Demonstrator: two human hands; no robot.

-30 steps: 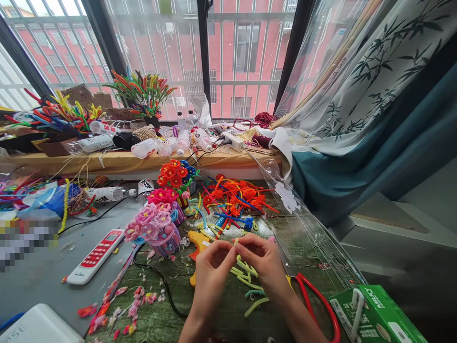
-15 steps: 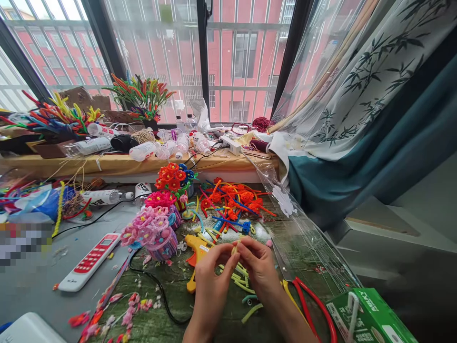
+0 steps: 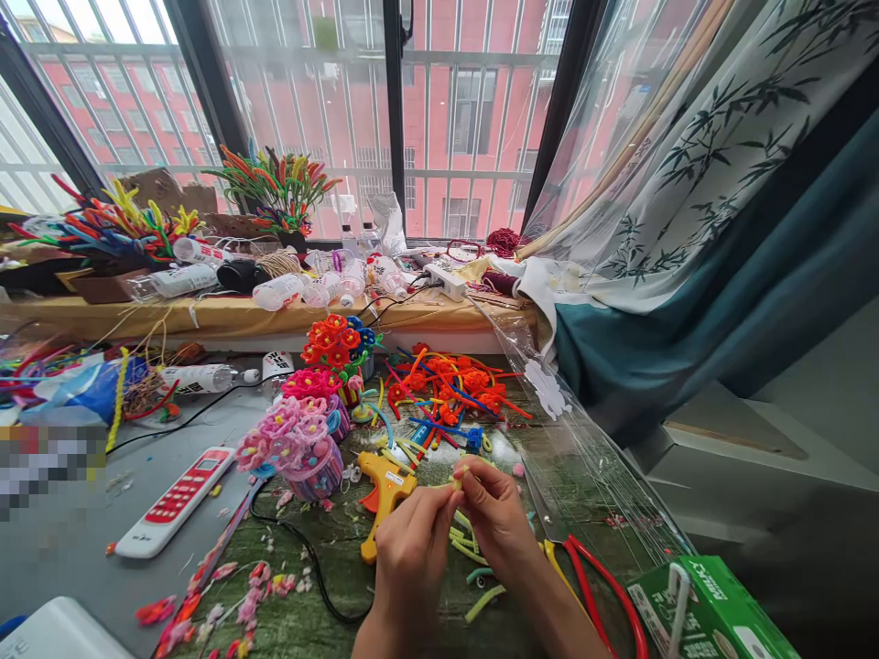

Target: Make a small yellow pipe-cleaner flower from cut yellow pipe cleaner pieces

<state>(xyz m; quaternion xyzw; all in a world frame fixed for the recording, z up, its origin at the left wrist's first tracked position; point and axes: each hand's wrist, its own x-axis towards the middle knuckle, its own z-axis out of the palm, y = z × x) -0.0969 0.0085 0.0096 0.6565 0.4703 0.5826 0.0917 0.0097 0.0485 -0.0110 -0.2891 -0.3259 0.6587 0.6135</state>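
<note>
Pinched between my two hands is a short pale yellow pipe cleaner piece (image 3: 459, 480), mostly hidden by the fingers. My left hand (image 3: 417, 533) is closed, its fingertips meeting those of my right hand (image 3: 495, 505), which is closed on the same piece. Just left of my left hand lies a yellow hot glue gun (image 3: 385, 499) with an orange trigger. Cut yellow-green pipe cleaner pieces (image 3: 468, 547) are scattered under and between my hands. To the right rest scissors with red and yellow handles (image 3: 604, 586), blades pointing away.
Pink pipe cleaner flowers in a purple pot (image 3: 312, 469) stand left, beside a black cord (image 3: 302, 540). Orange pipe cleaner flowers (image 3: 473, 380) lie behind my hands. A red-and-white remote (image 3: 175, 503) is at left, a green box (image 3: 714, 604) at lower right. Plastic bottles (image 3: 281, 291) crowd the sill.
My left hand has turned, with its fingers drawn closer together around the yellow piece. My right hand stays nearly in place. The view has shifted slightly.
</note>
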